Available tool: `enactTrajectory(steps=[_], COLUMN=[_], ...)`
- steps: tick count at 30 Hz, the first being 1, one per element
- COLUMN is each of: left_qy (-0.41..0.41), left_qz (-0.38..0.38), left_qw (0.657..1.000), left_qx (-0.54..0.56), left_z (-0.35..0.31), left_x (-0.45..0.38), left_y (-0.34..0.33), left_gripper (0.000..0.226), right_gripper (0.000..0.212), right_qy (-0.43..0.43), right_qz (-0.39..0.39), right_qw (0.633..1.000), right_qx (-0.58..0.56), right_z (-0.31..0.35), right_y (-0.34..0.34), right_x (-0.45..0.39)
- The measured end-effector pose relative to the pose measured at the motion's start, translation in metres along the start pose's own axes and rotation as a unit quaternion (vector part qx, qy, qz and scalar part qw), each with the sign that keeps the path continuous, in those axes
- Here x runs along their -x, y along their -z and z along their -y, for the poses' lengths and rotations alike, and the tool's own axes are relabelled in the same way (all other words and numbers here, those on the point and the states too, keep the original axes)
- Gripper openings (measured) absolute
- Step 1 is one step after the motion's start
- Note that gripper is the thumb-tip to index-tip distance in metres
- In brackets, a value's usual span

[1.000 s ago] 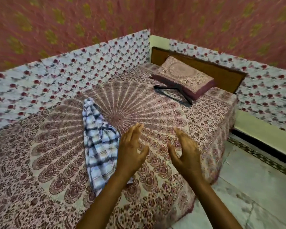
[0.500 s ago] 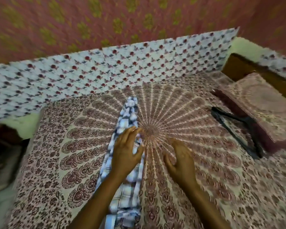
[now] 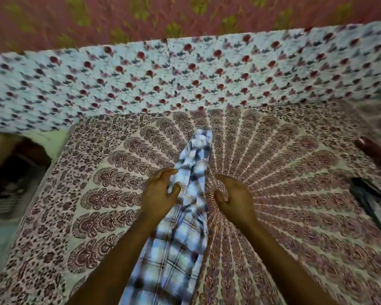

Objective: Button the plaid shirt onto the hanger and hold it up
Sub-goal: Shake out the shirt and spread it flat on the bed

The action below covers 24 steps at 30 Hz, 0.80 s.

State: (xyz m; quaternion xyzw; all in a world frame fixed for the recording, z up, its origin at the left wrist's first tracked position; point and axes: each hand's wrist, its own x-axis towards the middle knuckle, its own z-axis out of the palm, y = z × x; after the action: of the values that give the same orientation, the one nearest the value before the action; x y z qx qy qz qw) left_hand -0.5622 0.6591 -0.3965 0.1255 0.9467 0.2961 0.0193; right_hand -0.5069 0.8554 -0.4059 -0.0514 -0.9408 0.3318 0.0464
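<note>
The blue and white plaid shirt [image 3: 185, 227] lies bunched in a long narrow strip down the middle of the bed. My left hand [image 3: 160, 191] is at the strip's left edge, with fabric pinched between thumb and fingers. At the strip's right edge my right hand [image 3: 232, 195] has its fingers curved over the bedsheet, with nothing between them. The black hanger [image 3: 371, 195] lies on the bed at the far right, well away from both hands and partly cut off by the frame.
The bed carries a maroon mandala-print sheet [image 3: 284, 194]. A floral cloth [image 3: 185, 78] covers the wall behind it. A dark pillow corner [image 3: 374, 150] shows at the right edge. Left of the bed is a dark gap with blurred objects [image 3: 11, 177].
My view has swung left and closer to the bed. Both hands have come down to the shirt, and the left hand now pinches its edge.
</note>
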Motion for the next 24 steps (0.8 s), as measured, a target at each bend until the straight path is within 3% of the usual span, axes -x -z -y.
enactTrajectory(steps=[5, 10, 16, 19, 22, 24], left_qy=[0.065, 0.147, 0.224, 0.24, 0.214, 0.218], left_qz=[0.001, 0.003, 0.048, 0.069, 0.1, 0.081], left_qw=[0.995, 0.981, 0.967, 0.958, 0.953, 0.946], left_qx=[0.074, 0.124, 0.108, 0.141, 0.188, 0.228], left_z=[0.051, 0.103, 0.14, 0.144, 0.137, 0.131], left_x=[-0.086, -0.169, -0.242, -0.259, -0.265, -0.268], left_y=[-0.042, -0.097, -0.162, -0.19, -0.206, -0.205], left_gripper=[0.034, 0.025, 0.028, 0.035, 0.046, 0.035], right_gripper=[0.042, 0.026, 0.062, 0.058, 0.042, 0.033], right_qy=[-0.038, -0.12, -0.238, -0.231, -0.298, -0.347], right_qz=[0.036, 0.026, 0.068, 0.032, -0.065, -0.143], right_qw=[0.998, 0.992, 0.964, 0.96, 0.9, 0.846], right_qx=[-0.02, -0.023, -0.098, -0.154, -0.311, -0.38], right_z=[-0.03, -0.054, -0.082, -0.098, -0.122, -0.138], right_y=[-0.068, -0.135, -0.206, -0.207, -0.184, -0.159], right_x=[-0.093, -0.189, -0.251, -0.253, -0.248, -0.245])
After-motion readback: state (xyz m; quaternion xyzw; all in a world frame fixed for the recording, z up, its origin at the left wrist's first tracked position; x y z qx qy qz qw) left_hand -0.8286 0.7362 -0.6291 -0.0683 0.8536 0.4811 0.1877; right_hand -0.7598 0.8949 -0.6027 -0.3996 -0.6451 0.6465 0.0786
